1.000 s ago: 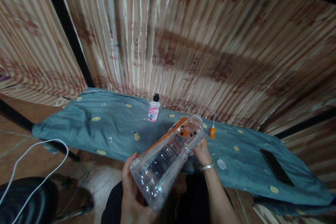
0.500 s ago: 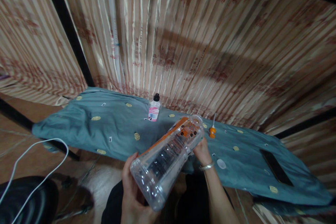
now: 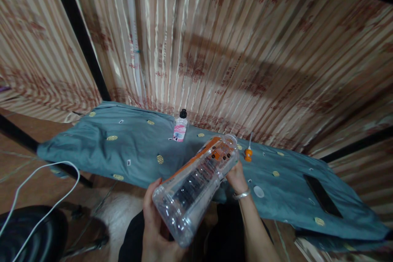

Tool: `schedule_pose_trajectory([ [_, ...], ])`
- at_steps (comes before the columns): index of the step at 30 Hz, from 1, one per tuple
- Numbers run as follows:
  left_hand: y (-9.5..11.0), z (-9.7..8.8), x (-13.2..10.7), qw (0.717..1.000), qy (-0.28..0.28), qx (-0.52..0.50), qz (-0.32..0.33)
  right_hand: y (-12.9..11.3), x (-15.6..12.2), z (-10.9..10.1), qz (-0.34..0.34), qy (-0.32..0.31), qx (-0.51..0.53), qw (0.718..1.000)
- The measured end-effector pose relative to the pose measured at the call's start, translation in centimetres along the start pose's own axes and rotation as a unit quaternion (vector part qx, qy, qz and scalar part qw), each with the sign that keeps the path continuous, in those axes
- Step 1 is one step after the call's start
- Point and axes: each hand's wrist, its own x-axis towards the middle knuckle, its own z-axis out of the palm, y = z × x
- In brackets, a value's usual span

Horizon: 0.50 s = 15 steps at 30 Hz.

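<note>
A large clear plastic bottle (image 3: 196,192) with an orange label lies tilted between my two hands, its base toward me and its neck pointing up and right. My left hand (image 3: 155,229) is closed around the base end, with the thumb along its side. My right hand (image 3: 236,178), a silver bangle on its wrist, grips the bottle near the neck from the right; its fingers are largely hidden behind the bottle. On the cloth-covered table (image 3: 138,143) stands a small pink-labelled bottle (image 3: 180,128) with a black cap. An orange pump head (image 3: 248,154) with a thin tube is right of the large bottle's neck.
A round whitish disc (image 3: 258,191) lies beside my right wrist. Farther right is a dark phone (image 3: 323,195). A white cable (image 3: 39,168) loops at left above a black round stool seat (image 3: 33,233). Striped curtain (image 3: 215,49) hangs behind the table, with black metal posts (image 3: 80,32) around.
</note>
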Motion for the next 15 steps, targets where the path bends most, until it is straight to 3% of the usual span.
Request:
schedule_pose_trajectory([
  [8,0.45,0.2,-0.11,0.999,0.011,-0.035,-0.017,0.51,-0.13,-0.05,0.014,-0.012,0.013,1.0],
  [15,0.15,0.77,-0.49,1.0,0.007,0.0,0.013,0.5,-0.1,-0.08,0.025,-0.01,0.037,0.999],
])
